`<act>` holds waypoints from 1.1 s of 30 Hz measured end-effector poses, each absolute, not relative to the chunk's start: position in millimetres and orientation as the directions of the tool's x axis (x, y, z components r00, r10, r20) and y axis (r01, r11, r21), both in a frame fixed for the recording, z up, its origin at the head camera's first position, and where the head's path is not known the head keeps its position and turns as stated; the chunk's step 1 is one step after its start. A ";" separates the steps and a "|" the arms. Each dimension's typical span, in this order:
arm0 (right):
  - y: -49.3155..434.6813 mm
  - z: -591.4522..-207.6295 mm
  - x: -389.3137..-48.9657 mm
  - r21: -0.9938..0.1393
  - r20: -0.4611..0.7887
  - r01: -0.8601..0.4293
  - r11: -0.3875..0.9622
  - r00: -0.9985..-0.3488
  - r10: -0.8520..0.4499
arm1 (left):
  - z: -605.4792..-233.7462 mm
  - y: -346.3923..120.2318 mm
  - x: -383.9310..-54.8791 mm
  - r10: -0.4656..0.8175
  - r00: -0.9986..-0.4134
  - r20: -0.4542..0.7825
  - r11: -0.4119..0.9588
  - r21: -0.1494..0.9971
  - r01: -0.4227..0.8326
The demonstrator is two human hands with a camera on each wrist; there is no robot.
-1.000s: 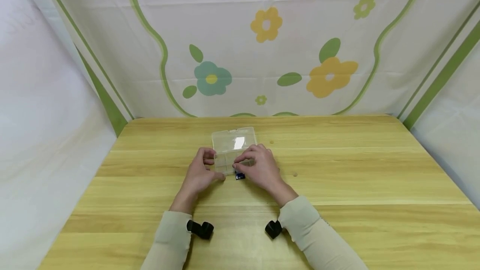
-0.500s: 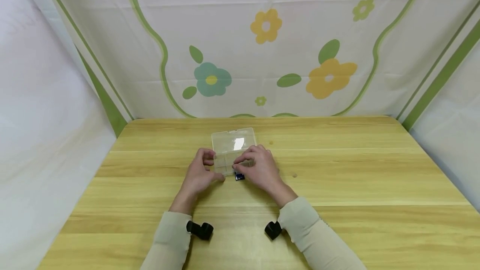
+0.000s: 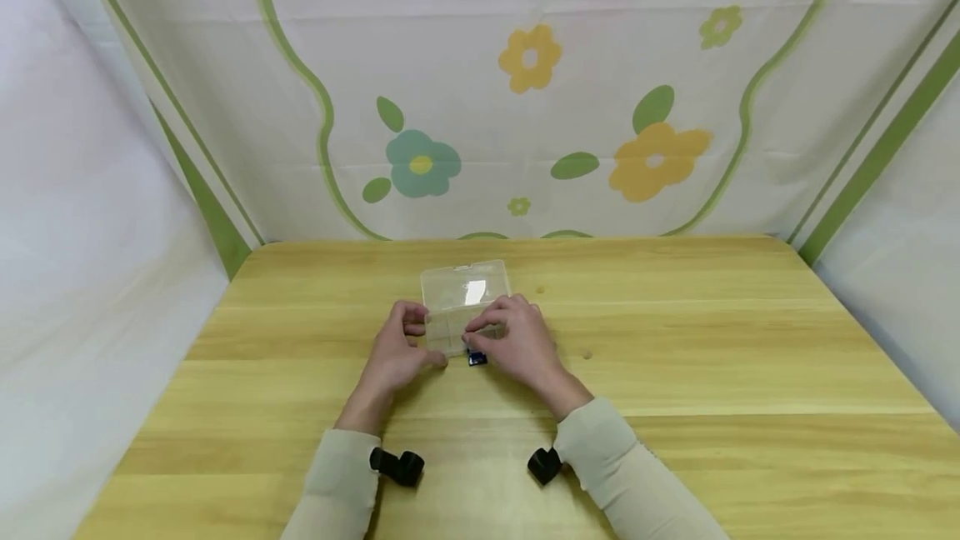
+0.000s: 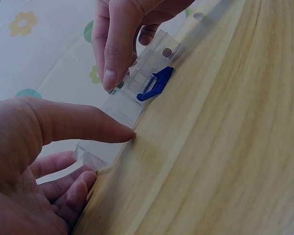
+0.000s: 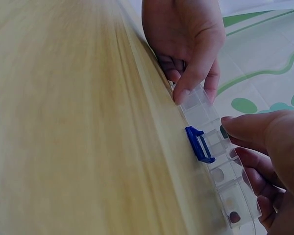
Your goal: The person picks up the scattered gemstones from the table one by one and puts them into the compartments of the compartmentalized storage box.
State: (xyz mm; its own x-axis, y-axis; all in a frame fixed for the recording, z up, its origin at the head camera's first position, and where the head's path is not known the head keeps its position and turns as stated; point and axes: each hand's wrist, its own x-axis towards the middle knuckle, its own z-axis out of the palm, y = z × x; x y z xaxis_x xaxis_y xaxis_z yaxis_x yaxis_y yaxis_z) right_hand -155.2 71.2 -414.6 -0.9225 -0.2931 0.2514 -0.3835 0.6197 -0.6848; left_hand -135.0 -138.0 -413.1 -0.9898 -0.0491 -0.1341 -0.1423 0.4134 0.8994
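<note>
Item: clear plastic compartment box (image 3: 444,330), hinged, on the tabletop (image 3: 690,340) between the two hands. Lid (image 3: 453,286) folded back on the far side; blue latch (image 5: 200,146) hanging out at the front edge.

Contents: one grey disc (image 5: 218,175) and one reddish-brown disc (image 5: 234,217), in separate compartments toward the right end. Material of both: cannot tell.

Left hand (image 3: 393,357): fingers gripping the box's left end, thumb against the front wall near the corner, other fingers about the end.

Right hand (image 3: 521,340): fingers over the compartments just behind the latch, thumb and index finger pinching a small dark piece (image 5: 223,131); its shape is mostly hidden.

Handling, as judged: box light, thin-walled and fairly stiff, smooth enough to slide if nudged; likely to crack under a hard squeeze. Best hold: outer walls at a corner, lightly, clear of the latch and hinge, the parts likeliest to break. Lid probably flexes; lift by its rim. Dark piece probably light, hard and slick; take it by opposite edges with the fingertips.
</note>
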 end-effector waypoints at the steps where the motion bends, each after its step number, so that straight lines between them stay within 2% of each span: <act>1: 71.4 -414.7 -154.7 -0.680 0.252 -0.388 0.622 -0.920 -0.299 | -413.4 -137.7 -134.5 -0.052 -0.989 -0.138 0.414 0.898 -0.147; 8: 72.9 -412.1 -154.2 -0.658 0.273 -0.410 0.632 -0.912 -0.306 | -413.2 -137.2 -135.6 -0.035 -0.991 -0.130 0.406 0.904 -0.133; 17: 85.6 -408.3 -159.7 -0.707 0.248 -0.396 0.586 -0.914 -0.320 | -411.9 -137.1 -133.4 -0.054 -0.990 -0.127 0.409 0.902 -0.138; 26: 120.6 -399.3 -168.3 -0.762 0.191 -0.326 0.559 -0.939 -0.287 | -412.5 -137.1 -133.9 -0.057 -0.990 -0.132 0.402 0.904 -0.144; 33: 151.6 -397.4 -173.6 -0.773 0.094 -0.252 0.582 -0.953 -0.288 | -411.5 -136.7 -133.1 -0.056 -0.989 -0.138 0.406 0.902 -0.149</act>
State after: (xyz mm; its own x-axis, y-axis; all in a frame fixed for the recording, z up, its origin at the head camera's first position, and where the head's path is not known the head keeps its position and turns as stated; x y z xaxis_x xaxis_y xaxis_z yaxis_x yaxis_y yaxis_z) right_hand -173.6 151.6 -397.4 -0.9531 -0.2877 0.0937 -0.2517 0.5821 -0.7732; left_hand -133.1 -136.7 -411.5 -0.9889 -0.0562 -0.1378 -0.1488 0.4057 0.9018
